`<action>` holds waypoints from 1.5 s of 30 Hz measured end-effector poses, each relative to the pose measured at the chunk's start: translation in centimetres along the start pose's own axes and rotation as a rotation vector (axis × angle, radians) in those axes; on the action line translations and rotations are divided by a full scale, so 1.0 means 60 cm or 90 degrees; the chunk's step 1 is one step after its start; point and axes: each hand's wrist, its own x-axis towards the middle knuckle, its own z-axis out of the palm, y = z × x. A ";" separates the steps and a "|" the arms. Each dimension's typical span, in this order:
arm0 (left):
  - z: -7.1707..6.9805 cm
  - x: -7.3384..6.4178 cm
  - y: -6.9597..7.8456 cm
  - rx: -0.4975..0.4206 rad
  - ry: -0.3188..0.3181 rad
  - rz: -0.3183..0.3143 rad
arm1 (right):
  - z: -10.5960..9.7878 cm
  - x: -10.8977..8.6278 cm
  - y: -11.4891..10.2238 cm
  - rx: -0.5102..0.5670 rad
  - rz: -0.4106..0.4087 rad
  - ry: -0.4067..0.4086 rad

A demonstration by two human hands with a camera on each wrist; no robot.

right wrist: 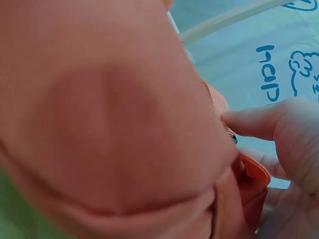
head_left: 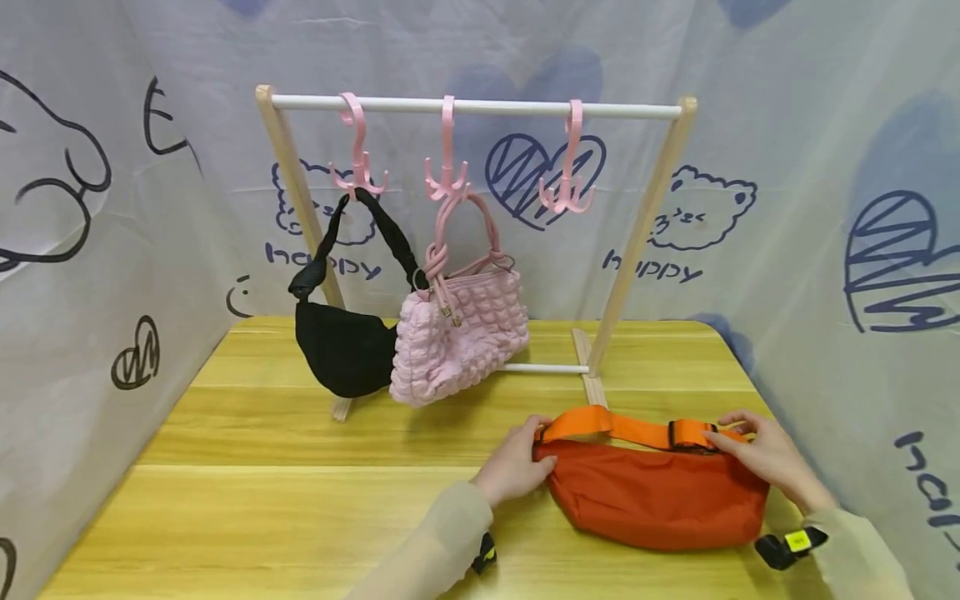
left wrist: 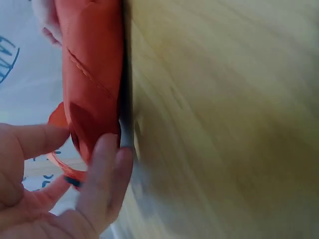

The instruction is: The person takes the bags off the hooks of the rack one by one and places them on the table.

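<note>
A red-orange waist bag (head_left: 663,500) lies on the table at the front right, its bright orange strap (head_left: 637,430) running along the top edge. At the bag's left end, my left hand (head_left: 517,462) holds the corner between thumb and fingers. The left wrist view shows those fingers (left wrist: 102,179) around the end of the bag. My right hand (head_left: 768,454) grips the right end, thumb over the strap near a black buckle (head_left: 692,435). In the right wrist view, the bag's panel (right wrist: 109,129) fills much of the picture, with the right thumb (right wrist: 254,122) against the strap.
Behind stands a rack with a white rail (head_left: 510,107) and wooden legs. A black shoulder bag (head_left: 345,346) and a pink puffy handbag (head_left: 465,333) hang from pink hooks; the right pink hook (head_left: 567,179) carries nothing. Printed cloth (head_left: 795,100) surrounds the wooden table (head_left: 247,500).
</note>
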 end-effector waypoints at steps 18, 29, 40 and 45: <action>0.009 -0.016 0.019 0.078 -0.111 0.111 | -0.033 -0.012 0.015 0.072 0.089 -0.158; 0.048 0.009 0.037 0.135 -0.177 0.143 | -0.030 -0.010 0.034 -0.032 0.024 0.048; 0.058 0.013 0.051 0.161 -0.191 0.176 | -0.037 -0.010 0.015 -0.160 0.082 0.021; 0.045 0.014 0.047 0.141 -0.149 0.196 | -0.019 -0.011 -0.011 -0.190 0.067 0.085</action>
